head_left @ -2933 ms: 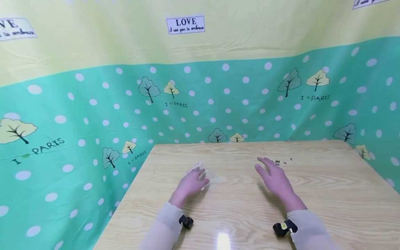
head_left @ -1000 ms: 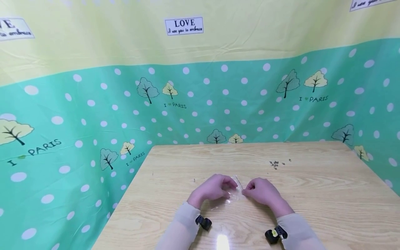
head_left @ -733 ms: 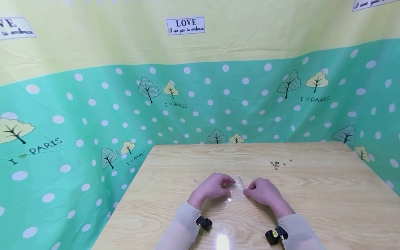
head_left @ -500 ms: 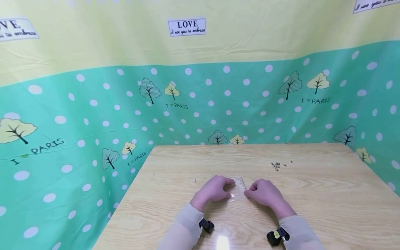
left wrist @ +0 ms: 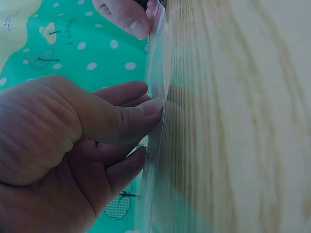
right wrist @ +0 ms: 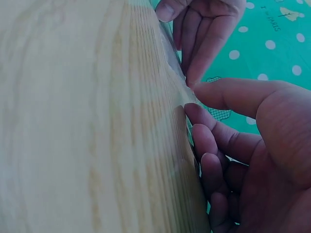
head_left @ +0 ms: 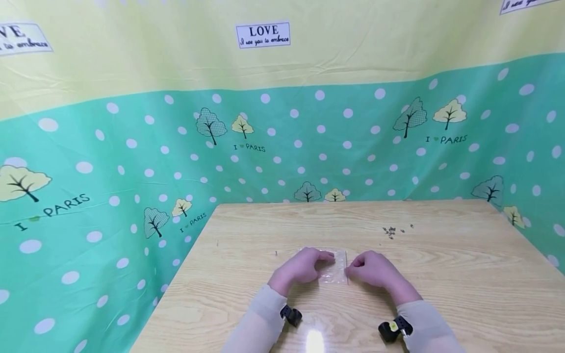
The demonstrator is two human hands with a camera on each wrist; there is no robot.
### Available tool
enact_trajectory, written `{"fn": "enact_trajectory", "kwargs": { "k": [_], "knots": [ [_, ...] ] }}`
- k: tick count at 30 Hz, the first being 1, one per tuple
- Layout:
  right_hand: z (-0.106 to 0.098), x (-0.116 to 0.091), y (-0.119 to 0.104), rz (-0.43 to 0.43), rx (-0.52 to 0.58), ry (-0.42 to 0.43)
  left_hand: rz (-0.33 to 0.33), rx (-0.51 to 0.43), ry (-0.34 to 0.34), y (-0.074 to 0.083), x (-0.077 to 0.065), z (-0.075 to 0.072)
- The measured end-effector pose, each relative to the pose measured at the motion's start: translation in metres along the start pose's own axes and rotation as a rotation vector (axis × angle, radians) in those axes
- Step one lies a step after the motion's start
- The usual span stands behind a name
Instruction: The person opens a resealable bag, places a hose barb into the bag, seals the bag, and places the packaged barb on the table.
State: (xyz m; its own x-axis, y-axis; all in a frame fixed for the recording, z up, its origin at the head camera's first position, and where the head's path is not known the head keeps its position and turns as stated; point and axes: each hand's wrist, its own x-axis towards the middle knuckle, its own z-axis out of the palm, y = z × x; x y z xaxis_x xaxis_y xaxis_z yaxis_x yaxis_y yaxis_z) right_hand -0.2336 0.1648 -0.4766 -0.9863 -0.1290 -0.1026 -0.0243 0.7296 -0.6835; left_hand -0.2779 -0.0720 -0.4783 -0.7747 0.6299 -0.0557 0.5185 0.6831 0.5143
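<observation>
A small clear plastic bag (head_left: pixel 339 267) lies flat on the wooden table between the two hands, a dark line running along its right edge. My left hand (head_left: pixel 302 264) rests on the bag's left part, thumb and fingers spread apart; in the left wrist view the left thumb (left wrist: pixel 151 107) touches the film. My right hand (head_left: pixel 372 268) pinches the bag's right edge between thumb and index finger. From the right wrist view, the right hand (right wrist: pixel 243 141) has its other fingers curled beside the table surface, and the film (right wrist: pixel 187 92) shows at its fingertips.
Several tiny dark pieces (head_left: pixel 390 231) lie in a loose cluster at the back right of the table (head_left: pixel 441 274). One small piece (head_left: pixel 276 253) sits left of the left hand. A green and yellow patterned curtain (head_left: pixel 273 127) hangs behind and beside the table.
The hands have come together around the bag, which has moved right from under the left hand. My right hand has taken hold of its edge, and the bag has turned straighter and flatter.
</observation>
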Motion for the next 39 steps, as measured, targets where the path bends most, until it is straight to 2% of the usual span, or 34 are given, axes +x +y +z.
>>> {"fn": "enact_trajectory", "kwargs": {
  "k": [6,13,18,22,26,31,39],
  "knots": [
    [0.003,0.001,0.0,-0.007,0.0,0.006,0.01,-0.016,0.059,0.001,0.002,0.001],
    [0.002,0.002,0.002,0.028,0.016,0.015,0.015,-0.156,0.194,0.015,0.014,0.003],
    [0.002,0.003,0.004,0.029,0.024,0.03,-0.023,-0.243,0.252,0.029,0.024,0.009],
    [0.002,0.004,0.004,0.03,0.034,0.036,-0.074,-0.277,0.282,0.038,0.03,0.015],
    [0.001,0.005,0.005,0.028,0.046,0.032,-0.13,-0.286,0.291,0.038,0.035,0.022],
    [-0.002,0.004,0.004,0.002,0.043,0.013,-0.184,-0.299,0.278,0.03,0.036,0.026],
    [-0.005,0.004,0.004,-0.026,0.043,0.016,-0.166,-0.321,0.237,0.024,0.037,0.023]
  ]
}}
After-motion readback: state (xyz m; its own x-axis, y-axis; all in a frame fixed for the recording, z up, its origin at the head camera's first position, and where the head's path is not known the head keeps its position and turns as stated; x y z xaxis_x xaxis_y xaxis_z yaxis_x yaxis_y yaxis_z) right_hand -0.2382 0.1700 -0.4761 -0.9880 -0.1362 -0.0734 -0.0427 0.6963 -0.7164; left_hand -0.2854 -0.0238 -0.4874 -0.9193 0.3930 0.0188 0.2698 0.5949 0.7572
